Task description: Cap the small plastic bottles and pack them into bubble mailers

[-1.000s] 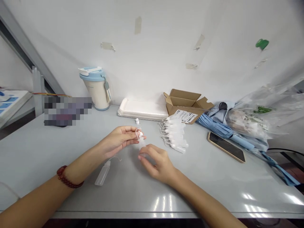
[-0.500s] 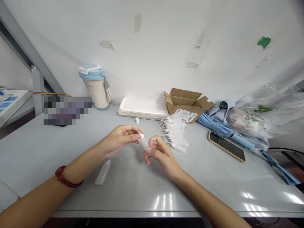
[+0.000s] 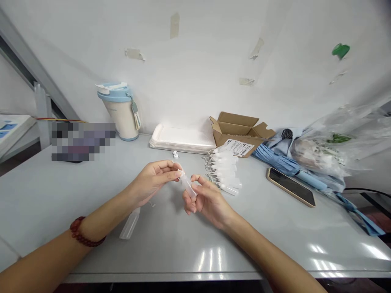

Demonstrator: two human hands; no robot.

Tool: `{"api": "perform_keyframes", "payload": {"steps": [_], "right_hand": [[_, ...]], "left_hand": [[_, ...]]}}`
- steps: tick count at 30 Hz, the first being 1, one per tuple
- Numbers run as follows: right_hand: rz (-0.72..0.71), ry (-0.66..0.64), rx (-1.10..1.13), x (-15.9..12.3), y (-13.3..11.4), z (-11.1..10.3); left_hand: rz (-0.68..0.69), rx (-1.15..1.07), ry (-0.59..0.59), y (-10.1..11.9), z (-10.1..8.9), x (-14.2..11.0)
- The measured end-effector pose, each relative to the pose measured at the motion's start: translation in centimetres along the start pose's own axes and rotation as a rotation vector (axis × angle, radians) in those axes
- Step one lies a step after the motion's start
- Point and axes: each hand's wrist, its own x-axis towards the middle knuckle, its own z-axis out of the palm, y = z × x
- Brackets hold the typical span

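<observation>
Between my hands is a small translucent plastic bottle point(image 3: 188, 187), held at a tilt over the table. My left hand point(image 3: 157, 179) pinches its white top end with thumb and fingers. Around the bottle's lower body, my right hand point(image 3: 207, 199) is closed. Another such bottle point(image 3: 130, 225) lies on the table by my left forearm, its thin tube partly hidden by the hand. To the right, several similar bottles point(image 3: 224, 169) lie in a row with their thin curved tubes pointing left. A small white cap point(image 3: 175, 154) sits beyond my left hand.
At the back stand a stack of white trays point(image 3: 183, 140), an open cardboard box point(image 3: 236, 132) and a tumbler point(image 3: 120, 114). A phone point(image 3: 290, 187), a folded blue umbrella point(image 3: 277, 160) and a plastic bag point(image 3: 324, 150) lie on the right. A blurred-out item point(image 3: 82, 142) is at left.
My right fingers have shifted on the bottle, curling further under its lower end. My left hand still pinches the top. The view has moved slightly.
</observation>
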Motion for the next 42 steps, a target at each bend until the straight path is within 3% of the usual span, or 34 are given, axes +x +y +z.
{"api": "perform_keyframes", "payload": {"steps": [4,10,16,29,34,42], "right_hand": [[0.018,-0.002,0.031,-0.1,-0.15,0.03],[0.084,0.014,0.121,0.02,-0.38,-0.32],[0.111,-0.019,0.149,-0.16,-0.48,-0.32],[0.04,0.001,-0.077,-0.22,-0.38,-0.13],[0.095,0.007,-0.006,-0.17,-0.5,-0.43],[0.154,0.008,0.064,-0.25,-0.9,-0.46]], "left_hand": [[-0.022,0.0,-0.055,0.16,0.0,0.02],[0.081,0.14,-0.013,0.07,-0.07,0.02],[0.07,0.128,-0.031,0.19,0.16,-0.03],[-0.007,0.249,0.042,0.54,0.48,-0.17],[-0.012,0.256,0.041,0.36,0.48,-0.19],[0.038,0.156,-0.073,0.72,0.08,-0.26]]}}
